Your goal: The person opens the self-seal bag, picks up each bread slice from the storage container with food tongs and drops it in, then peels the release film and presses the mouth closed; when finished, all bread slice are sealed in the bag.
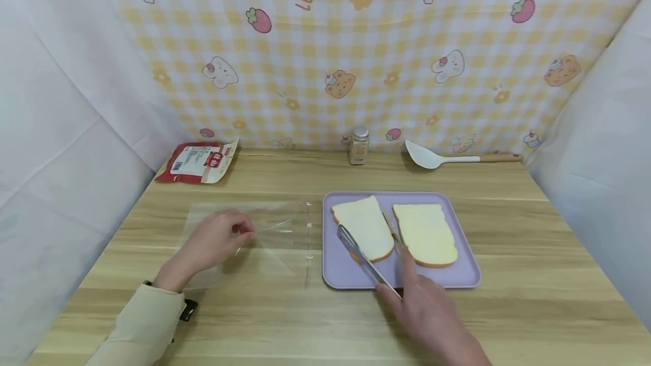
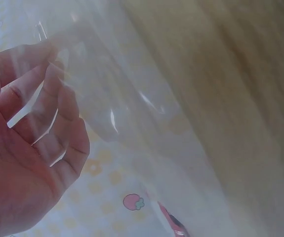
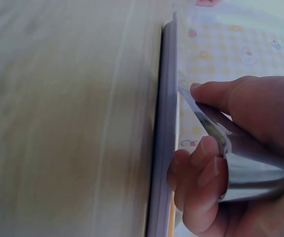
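My left hand (image 1: 218,239) pinches the top layer of a clear plastic bag (image 1: 282,256) lying on the table. In the left wrist view, the film (image 2: 132,103) rises from the thumb and finger. My right hand (image 1: 427,312) grips metal tongs (image 1: 367,264) by their bent end, thumb and fingers on either side. The tong arms are spread about the left bread slice (image 1: 363,227): one lies across its left part, the other at its right edge. A second bread slice (image 1: 427,236) rests on the right of the purple tray (image 1: 335,277).
Behind the bag lies a red and white food packet (image 1: 195,161). A small jar with a silver lid (image 1: 359,146) stands by the patterned cloth (image 1: 305,72). To its right is a white spatula with a wooden handle (image 1: 432,158). White sheets (image 1: 51,129) border both sides.
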Motion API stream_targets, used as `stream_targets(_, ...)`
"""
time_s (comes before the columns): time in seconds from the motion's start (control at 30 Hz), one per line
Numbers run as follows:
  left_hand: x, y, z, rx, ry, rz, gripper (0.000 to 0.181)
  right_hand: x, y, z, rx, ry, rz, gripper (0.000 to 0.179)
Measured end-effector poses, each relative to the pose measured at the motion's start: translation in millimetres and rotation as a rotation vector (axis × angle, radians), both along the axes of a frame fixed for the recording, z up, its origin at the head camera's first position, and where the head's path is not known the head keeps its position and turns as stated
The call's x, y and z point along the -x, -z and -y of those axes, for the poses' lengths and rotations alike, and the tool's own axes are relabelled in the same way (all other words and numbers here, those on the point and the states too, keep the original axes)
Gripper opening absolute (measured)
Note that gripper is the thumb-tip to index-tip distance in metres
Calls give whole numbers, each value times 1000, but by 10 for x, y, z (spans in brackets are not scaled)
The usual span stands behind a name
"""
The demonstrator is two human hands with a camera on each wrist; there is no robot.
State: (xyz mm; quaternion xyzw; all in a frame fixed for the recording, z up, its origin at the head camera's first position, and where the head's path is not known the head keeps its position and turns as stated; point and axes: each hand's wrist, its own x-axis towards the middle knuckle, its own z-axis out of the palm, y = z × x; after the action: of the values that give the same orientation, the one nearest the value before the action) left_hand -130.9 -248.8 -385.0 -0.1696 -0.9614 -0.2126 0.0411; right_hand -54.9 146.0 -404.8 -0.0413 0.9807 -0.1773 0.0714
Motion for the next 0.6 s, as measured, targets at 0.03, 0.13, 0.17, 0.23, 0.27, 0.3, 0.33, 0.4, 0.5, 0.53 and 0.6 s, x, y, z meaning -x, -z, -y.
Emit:
stream_targets(0.03, 1, -4, -1, 0, 1, 0, 13, 1, 4, -11, -5, -7, -3, 92)
stream_targets(0.13, 4, -15, -7, 1, 1, 0, 13, 7, 17, -36, -22, -27, -22, 87)
stream_targets(0.17, 4, -18, -9, 3, 2, 0, 13, 9, 20, -41, -28, -35, -27, 86)
stream_targets(0.23, 4, -21, -13, 5, 4, -3, 13, 11, 26, -50, -34, -47, -40, 82)
stream_targets(0.27, 4, -21, -15, 6, 4, -4, 14, 10, 30, -54, -36, -51, -48, 80)
stream_targets(0.3, 3, -19, -16, 7, 4, -4, 14, 9, 34, -58, -37, -56, -55, 79)
stream_targets(0.33, 2, -18, -17, 8, 3, -4, 14, 7, 38, -62, -36, -62, -60, 78)
stream_targets(0.4, 1, -16, -19, 6, 0, 0, 14, 2, 47, -69, -34, -74, -78, 76)
stream_targets(0.5, 2, -13, -16, 5, -9, 7, 14, -6, 60, -79, -35, -93, -104, 75)
stream_targets(0.53, 2, -14, -16, 6, -12, 7, 14, -8, 65, -81, -37, -100, -112, 75)
stream_targets(0.6, 6, -12, -14, 9, -12, 6, 13, -9, 73, -84, -44, -113, -123, 75)
